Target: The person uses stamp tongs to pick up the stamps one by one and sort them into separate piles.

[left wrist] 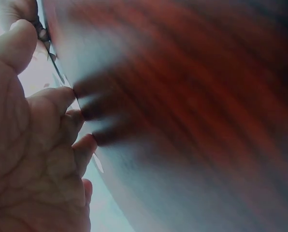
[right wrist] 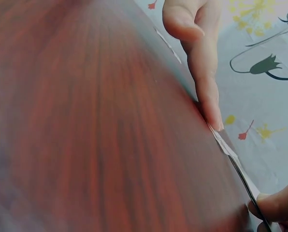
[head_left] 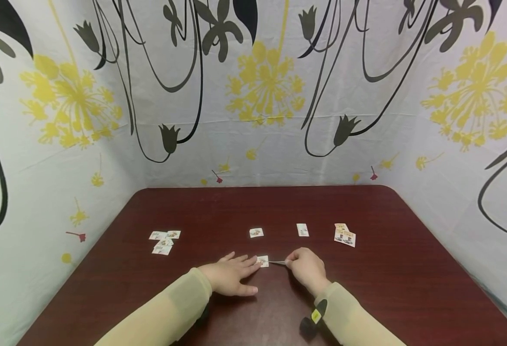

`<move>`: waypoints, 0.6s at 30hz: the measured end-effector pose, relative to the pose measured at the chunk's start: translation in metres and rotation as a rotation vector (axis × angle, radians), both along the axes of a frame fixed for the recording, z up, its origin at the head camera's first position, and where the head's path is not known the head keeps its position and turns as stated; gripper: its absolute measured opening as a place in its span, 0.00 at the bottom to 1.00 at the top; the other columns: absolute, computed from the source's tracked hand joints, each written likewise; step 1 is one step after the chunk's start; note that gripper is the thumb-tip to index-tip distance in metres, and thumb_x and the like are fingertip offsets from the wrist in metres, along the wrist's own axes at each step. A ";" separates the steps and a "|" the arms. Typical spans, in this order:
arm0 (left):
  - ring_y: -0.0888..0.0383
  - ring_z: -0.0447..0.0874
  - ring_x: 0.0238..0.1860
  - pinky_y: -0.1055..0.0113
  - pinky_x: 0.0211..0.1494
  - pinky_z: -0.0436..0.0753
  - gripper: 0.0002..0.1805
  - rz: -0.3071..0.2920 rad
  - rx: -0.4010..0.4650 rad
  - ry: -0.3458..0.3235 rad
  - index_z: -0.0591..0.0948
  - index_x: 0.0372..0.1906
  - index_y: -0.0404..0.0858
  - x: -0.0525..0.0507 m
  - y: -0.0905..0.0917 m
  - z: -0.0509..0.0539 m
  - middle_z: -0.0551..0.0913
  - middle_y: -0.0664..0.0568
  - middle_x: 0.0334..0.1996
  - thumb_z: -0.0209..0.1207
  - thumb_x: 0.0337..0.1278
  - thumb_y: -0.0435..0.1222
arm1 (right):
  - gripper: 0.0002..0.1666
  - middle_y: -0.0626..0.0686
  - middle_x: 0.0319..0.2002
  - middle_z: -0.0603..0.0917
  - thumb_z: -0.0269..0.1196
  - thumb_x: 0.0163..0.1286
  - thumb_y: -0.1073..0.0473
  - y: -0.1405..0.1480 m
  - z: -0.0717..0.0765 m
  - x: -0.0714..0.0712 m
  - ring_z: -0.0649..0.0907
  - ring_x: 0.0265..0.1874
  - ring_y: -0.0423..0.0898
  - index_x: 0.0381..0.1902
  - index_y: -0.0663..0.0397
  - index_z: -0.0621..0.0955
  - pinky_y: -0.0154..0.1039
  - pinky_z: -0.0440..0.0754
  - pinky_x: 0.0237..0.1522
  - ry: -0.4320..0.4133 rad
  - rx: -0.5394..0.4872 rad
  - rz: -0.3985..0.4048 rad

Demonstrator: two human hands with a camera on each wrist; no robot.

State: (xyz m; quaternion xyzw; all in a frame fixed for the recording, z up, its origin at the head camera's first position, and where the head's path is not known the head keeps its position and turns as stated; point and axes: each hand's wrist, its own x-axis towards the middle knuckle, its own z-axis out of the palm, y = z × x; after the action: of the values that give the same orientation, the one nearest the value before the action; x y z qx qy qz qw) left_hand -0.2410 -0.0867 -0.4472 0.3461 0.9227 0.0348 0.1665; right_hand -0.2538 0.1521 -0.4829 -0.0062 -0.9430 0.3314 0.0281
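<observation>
In the head view my left hand (head_left: 232,275) lies palm down near the middle of the table, fingers spread. Its fingertips touch the left edge of a small white printed card (head_left: 263,261). From the other side my right hand (head_left: 307,269) pinches slim metal tweezers (head_left: 278,262), whose tip meets that card's right edge. The right wrist view also has the tweezers (right wrist: 241,175) pointing at the card (right wrist: 222,143), with a left fingertip on its far end. Whether the tips grip the card cannot be made out. In the left wrist view, the left fingers (left wrist: 62,99) reach the tabletop.
Two single cards lie farther back, one card (head_left: 256,232) in the middle and another (head_left: 302,229) right of it. Several overlapping cards (head_left: 162,250) sit at the left, and a small pile (head_left: 345,237) at the right. Patterned cloth (head_left: 253,158) surrounds the dark red table (head_left: 219,206).
</observation>
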 end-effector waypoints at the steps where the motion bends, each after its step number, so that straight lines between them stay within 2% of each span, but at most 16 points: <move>1: 0.53 0.49 0.75 0.48 0.75 0.44 0.41 0.002 0.004 -0.003 0.56 0.76 0.50 0.000 0.000 0.000 0.53 0.56 0.75 0.45 0.64 0.64 | 0.08 0.44 0.33 0.81 0.64 0.61 0.57 0.000 0.000 0.000 0.80 0.35 0.44 0.22 0.43 0.84 0.50 0.75 0.44 0.003 -0.001 0.001; 9: 0.53 0.51 0.74 0.51 0.75 0.46 0.41 0.051 0.041 -0.003 0.59 0.75 0.46 0.000 -0.008 0.001 0.56 0.53 0.74 0.46 0.64 0.64 | 0.07 0.45 0.30 0.82 0.64 0.61 0.58 0.003 0.002 -0.010 0.79 0.32 0.44 0.23 0.46 0.84 0.47 0.76 0.39 -0.011 -0.043 -0.017; 18: 0.50 0.54 0.73 0.46 0.73 0.47 0.41 0.143 0.083 0.017 0.61 0.74 0.43 -0.004 -0.033 -0.002 0.59 0.49 0.73 0.47 0.63 0.63 | 0.07 0.45 0.30 0.83 0.63 0.61 0.57 0.007 0.007 -0.026 0.80 0.33 0.46 0.24 0.46 0.85 0.49 0.74 0.43 -0.012 -0.065 -0.037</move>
State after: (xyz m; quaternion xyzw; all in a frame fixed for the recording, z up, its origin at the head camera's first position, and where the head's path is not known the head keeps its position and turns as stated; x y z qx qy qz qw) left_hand -0.2452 -0.1196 -0.4494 0.2861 0.9442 0.0820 0.1412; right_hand -0.2793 0.1586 -0.4755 -0.0265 -0.9316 0.3614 0.0284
